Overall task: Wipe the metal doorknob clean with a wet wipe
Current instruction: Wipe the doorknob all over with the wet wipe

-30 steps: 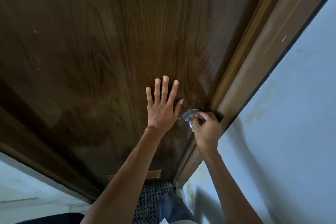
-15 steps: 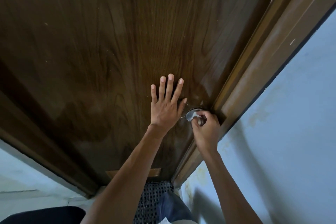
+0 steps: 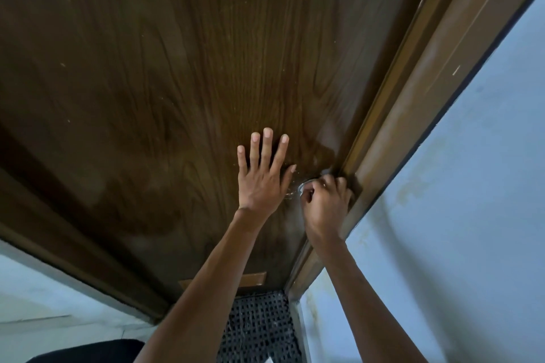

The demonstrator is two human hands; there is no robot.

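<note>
While the camera tilts steeply along it, I see the door [image 3: 182, 91] as a broad slab of dark brown wood-grain veneer, smooth and faintly glossy, flecked with pale specks. Its frame [image 3: 418, 115] runs along the right edge in lighter brown strips with scuffed paint, and beyond it stands a flat, pale blue wall [image 3: 472, 215] with yellowish stains. At the foot of the door lies a black woven mat [image 3: 259, 327] with an open lattice texture.

The left hand [image 3: 262, 177] lies flat on the door, fingers spread and straight, the thumb pointing toward the doorknob [image 3: 303, 186]. Of that knob I can make out only a thin curved sliver of shiny silver metal, just beside the frame, at the left edge of the right hand [image 3: 327, 203]. That hand's grip is curled tight around the knob, knuckles toward me, covering nearly all of it. A small pale glint shows near the fingertips; I cannot tell whether it is the wipe or bare metal. Small bright smears mark the wood between thumb and knob.

Compared with half a second ago, the right hand has rolled further over the knob, hiding more of the metal disc that showed then. The left hand has stayed planted in the same spot, and the view has shifted slightly upward along the door.
</note>
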